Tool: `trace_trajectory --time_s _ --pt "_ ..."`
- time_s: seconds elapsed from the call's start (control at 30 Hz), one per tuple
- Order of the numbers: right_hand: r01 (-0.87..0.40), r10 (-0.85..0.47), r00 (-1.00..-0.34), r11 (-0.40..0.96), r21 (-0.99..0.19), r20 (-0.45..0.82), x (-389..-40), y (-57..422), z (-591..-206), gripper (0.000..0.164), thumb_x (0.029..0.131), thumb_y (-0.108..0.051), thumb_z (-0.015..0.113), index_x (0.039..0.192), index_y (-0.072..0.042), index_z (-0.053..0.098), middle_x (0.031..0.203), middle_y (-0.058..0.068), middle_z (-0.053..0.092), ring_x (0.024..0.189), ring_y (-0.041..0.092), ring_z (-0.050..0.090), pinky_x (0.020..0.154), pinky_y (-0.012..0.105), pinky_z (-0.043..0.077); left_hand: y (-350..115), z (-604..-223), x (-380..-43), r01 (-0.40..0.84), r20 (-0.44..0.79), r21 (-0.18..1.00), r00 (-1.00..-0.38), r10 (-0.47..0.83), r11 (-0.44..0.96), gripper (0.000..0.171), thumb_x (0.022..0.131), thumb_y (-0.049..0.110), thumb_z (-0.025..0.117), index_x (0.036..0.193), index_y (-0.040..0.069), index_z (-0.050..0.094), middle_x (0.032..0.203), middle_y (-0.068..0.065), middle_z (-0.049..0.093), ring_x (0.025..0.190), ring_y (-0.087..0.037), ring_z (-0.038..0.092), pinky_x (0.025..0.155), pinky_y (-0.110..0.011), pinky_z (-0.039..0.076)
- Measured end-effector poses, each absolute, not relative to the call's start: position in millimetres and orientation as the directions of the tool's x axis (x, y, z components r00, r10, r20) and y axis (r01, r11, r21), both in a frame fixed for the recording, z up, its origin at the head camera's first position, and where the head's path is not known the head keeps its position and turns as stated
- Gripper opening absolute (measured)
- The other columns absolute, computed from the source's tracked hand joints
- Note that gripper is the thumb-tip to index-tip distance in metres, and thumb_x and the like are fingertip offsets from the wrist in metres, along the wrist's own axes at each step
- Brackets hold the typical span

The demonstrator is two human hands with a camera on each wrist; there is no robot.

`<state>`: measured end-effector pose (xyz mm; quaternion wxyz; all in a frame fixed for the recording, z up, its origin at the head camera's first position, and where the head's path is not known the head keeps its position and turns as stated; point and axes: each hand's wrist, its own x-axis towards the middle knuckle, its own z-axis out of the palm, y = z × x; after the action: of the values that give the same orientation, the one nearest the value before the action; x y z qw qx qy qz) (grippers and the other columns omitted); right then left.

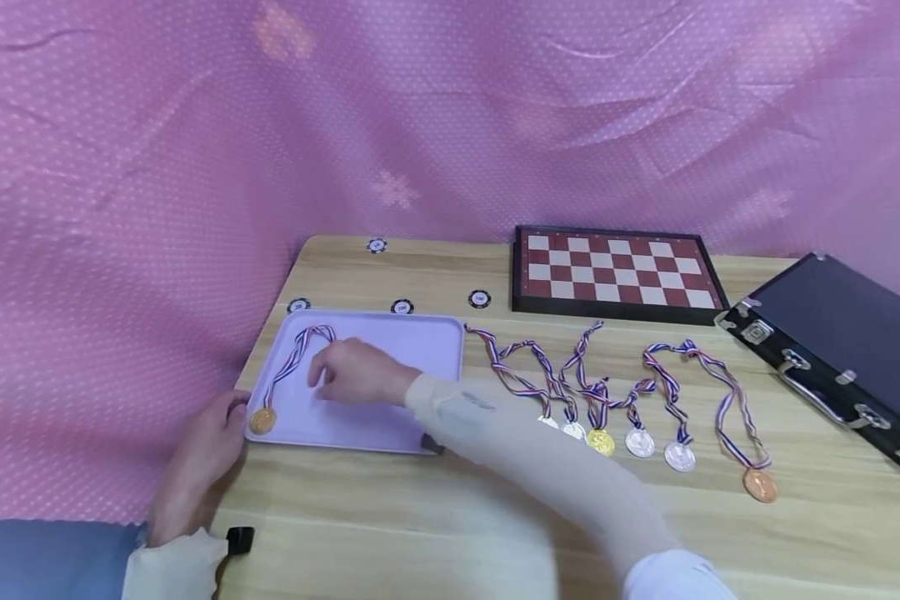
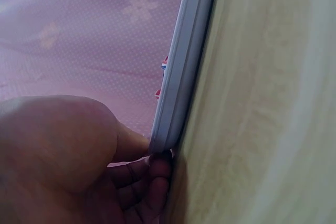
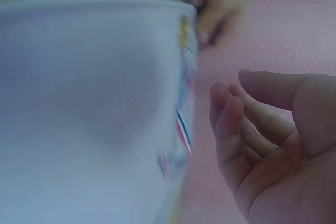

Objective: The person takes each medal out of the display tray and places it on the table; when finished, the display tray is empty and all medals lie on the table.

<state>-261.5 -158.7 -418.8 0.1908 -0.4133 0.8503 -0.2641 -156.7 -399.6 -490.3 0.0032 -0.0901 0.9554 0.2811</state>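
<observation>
A lavender tray (image 1: pixel 390 425) lies on the table, and a gold medal (image 1: pixel 262 420) with its striped ribbon (image 1: pixel 291 363) rests along its left side. My left hand (image 1: pixel 208 442) pinches the tray's near left corner. In the left wrist view the thumb of the left hand (image 2: pixel 68 156) meets the tray's rim (image 2: pixel 181 77), with the other fingers curled against its outer side. Over the middle of the tray hovers my right hand (image 1: pixel 360 371). Its fingers (image 3: pixel 227 124) are loosely bent, apart from the thumb, and hold nothing.
Several ribboned medals (image 1: pixel 640 442) lie in a row right of the tray, partly behind the right forearm. Further back is a chessboard (image 1: pixel 615 271), with a black case (image 1: pixel 847 342) at the right. Several poker chips (image 1: pixel 479 298) dot the table behind the tray.
</observation>
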Motion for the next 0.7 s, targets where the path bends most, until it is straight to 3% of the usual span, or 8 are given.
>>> trace_trajectory --time_s 0.13,0.37,0.57,0.7 --pt "-0.630 -0.794 -0.596 0.555 -0.544 -0.120 -260.1 -190.4 -433.3 0.027 0.087 -0.021 0.071 0.114 -0.019 0.072 0.103 -0.007 0.073 0.083 0.000 0.061 0.071 0.010 0.046 -393.3 -489.8 -166.8 -0.121 -0.021 0.555 -0.991 -0.131 0.823 0.034 0.103 0.012 0.035 0.127 -0.003 0.054 0.123 -0.030 0.061 0.113 -0.048 0.056 0.093 -0.061 0.044" --pt "-0.672 -0.799 -0.587 0.571 -0.471 -0.131 -258.8 -219.4 -459.0 0.029 0.087 -0.023 0.071 0.116 -0.026 0.071 0.121 -0.012 0.069 0.112 0.004 0.061 0.097 0.013 0.045 -389.8 -490.4 -168.8 -0.102 -0.002 0.557 -0.993 -0.121 0.824 0.030 0.101 0.008 0.039 0.125 -0.003 0.056 0.121 -0.030 0.062 0.112 -0.050 0.057 0.093 -0.062 0.044" --pt "-0.736 -0.824 -0.564 0.527 -0.426 -0.045 -250.5 -238.3 -469.3 0.016 0.084 -0.027 0.073 0.100 -0.025 0.069 0.098 -0.014 0.067 0.097 0.002 0.060 0.086 0.011 0.046 -395.7 -489.2 -159.8 -0.094 0.033 0.553 -0.990 -0.135 0.828 0.029 0.100 0.006 0.040 0.122 -0.004 0.057 0.118 -0.030 0.063 0.110 -0.049 0.058 0.090 -0.060 0.046" --pt "-0.809 -0.865 -0.501 0.478 -0.343 -0.022 -238.6 -248.3 -470.5 0.015 0.086 -0.026 0.072 0.101 -0.027 0.071 0.094 -0.015 0.064 0.094 0.001 0.058 0.083 0.011 0.046 -399.5 -487.5 -153.9 -0.119 0.009 0.544 -0.989 -0.147 0.831 0.030 0.101 0.008 0.039 0.123 -0.003 0.056 0.120 -0.031 0.062 0.112 -0.050 0.057 0.092 -0.061 0.045"
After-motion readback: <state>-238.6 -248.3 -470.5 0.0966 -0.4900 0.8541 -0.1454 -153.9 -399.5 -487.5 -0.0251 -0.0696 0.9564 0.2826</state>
